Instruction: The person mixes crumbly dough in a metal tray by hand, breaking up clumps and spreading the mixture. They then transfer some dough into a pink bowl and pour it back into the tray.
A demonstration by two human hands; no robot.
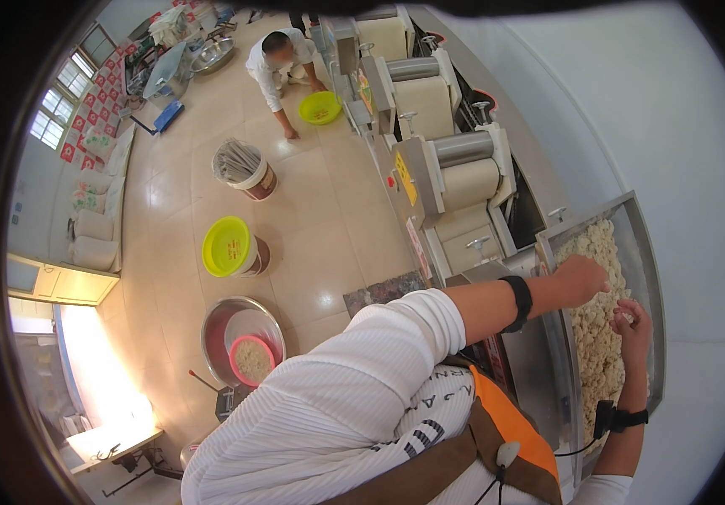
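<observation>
Pale, crumbly dough (591, 337) fills a long metal trough (654, 311) on the right side of the head view. My left hand (583, 280) is over the far part of the trough, its fingers curled down against the dough. Whatever lies inside that fist is hidden. Nearer the trough's right wall, my right hand (634, 326) is closed, palm partly turned up, with a small pale lump of dough at its fingers. Both wrists carry black bands.
Beyond the trough runs a row of roller machines (468, 181). To the left stand a bucket of grey sticks (245, 168), a bucket with a yellow-green basin (229, 246), and a steel bowl (211, 324) holding a pink basin (271, 358). A co-worker (282, 63) crouches by another yellow-green basin (320, 108).
</observation>
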